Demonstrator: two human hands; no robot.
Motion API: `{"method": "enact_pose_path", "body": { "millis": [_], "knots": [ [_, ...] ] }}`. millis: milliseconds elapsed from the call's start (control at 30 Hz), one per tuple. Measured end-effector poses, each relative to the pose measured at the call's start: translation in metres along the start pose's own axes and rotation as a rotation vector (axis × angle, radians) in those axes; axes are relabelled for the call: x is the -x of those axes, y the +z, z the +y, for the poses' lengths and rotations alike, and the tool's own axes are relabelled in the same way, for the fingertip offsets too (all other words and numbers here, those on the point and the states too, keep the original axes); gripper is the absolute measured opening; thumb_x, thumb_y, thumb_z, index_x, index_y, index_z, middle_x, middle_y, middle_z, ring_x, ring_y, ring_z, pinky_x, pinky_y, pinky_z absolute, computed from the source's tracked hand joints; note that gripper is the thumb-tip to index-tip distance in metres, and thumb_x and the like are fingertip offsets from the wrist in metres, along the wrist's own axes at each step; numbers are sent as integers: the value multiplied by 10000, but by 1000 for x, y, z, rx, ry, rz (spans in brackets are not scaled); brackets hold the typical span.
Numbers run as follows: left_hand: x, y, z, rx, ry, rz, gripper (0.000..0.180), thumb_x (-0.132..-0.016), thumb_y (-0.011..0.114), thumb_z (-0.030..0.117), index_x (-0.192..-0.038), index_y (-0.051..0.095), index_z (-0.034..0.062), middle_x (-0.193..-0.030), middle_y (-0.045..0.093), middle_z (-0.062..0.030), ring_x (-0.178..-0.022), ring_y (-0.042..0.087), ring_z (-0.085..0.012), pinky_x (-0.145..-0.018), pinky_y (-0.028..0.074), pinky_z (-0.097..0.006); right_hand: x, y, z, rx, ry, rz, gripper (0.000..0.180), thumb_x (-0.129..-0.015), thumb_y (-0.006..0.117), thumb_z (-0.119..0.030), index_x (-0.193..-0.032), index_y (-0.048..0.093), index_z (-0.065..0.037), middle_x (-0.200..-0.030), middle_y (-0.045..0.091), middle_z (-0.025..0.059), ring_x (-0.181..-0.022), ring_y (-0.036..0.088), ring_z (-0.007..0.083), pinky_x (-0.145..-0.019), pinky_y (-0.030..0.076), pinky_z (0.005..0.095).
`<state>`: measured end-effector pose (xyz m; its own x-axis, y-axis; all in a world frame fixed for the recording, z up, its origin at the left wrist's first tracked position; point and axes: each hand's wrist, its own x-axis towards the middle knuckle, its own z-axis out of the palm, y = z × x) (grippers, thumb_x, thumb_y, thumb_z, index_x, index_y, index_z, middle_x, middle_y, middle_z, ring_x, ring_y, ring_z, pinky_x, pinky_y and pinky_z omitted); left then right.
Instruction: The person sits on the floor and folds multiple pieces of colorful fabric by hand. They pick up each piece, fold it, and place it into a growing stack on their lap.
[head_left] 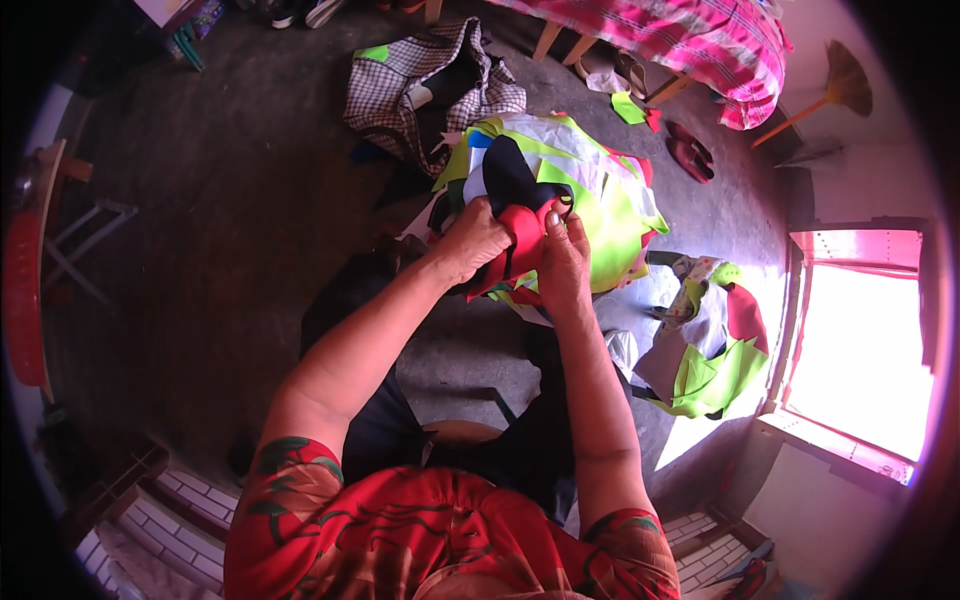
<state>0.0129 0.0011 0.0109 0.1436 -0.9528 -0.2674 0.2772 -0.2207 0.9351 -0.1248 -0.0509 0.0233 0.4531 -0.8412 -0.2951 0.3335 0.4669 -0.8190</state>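
Both hands are raised in front of my body over a large heap of cloth pieces (600, 220) in bright yellow-green, white and some red. My left hand (478, 240) closes on the left side of a red cloth piece (522, 228). Opposite it, my right hand (564, 250) pinches the same red cloth, thumb on top. Dark cloth (508, 172) rises just beyond the fingers, and black shows along the red piece. Whether the dark and red parts are joined, I cannot tell. Some fingertips are hidden behind the cloth.
Beyond the heap lies a checked bag (410, 85), its mouth slack. To the right stands another bundle of cloth scraps (715, 345) near a bright window (860, 340). Dark red shoes (690, 152), a broom (846, 85) and a bed with a pink checked cover (690, 45) are farther off.
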Motion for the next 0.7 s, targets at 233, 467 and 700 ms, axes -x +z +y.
{"method": "enact_pose_path", "body": {
  "millis": [233,467,700],
  "knots": [
    [7,3,12,115,-54,-80,266,-835,619,182,-1050,600,26,-938,629,-21,-817,590,-84,-711,488,-262,-8,-11,-2,-96,0,-78,204,-888,587,-185,-1033,559,-44,-924,633,60,-762,592,130,-677,478,253],
    [11,6,27,350,-133,-47,286,-863,592,247,-1058,593,37,-958,632,-38,-847,610,-120,-732,499,-276,-12,-19,0,-52,-88,23,185,-904,566,-238,-935,558,-57,-762,599,39,-547,497,107,-496,408,235],
    [9,1,15,438,-91,-14,294,-889,548,283,-1048,581,38,-944,637,-68,-831,627,-160,-749,510,-308,-13,-22,-1,-90,-63,88,196,-910,537,-279,-918,541,-83,-752,584,36,-558,500,133,-500,405,254]
  ]
}}
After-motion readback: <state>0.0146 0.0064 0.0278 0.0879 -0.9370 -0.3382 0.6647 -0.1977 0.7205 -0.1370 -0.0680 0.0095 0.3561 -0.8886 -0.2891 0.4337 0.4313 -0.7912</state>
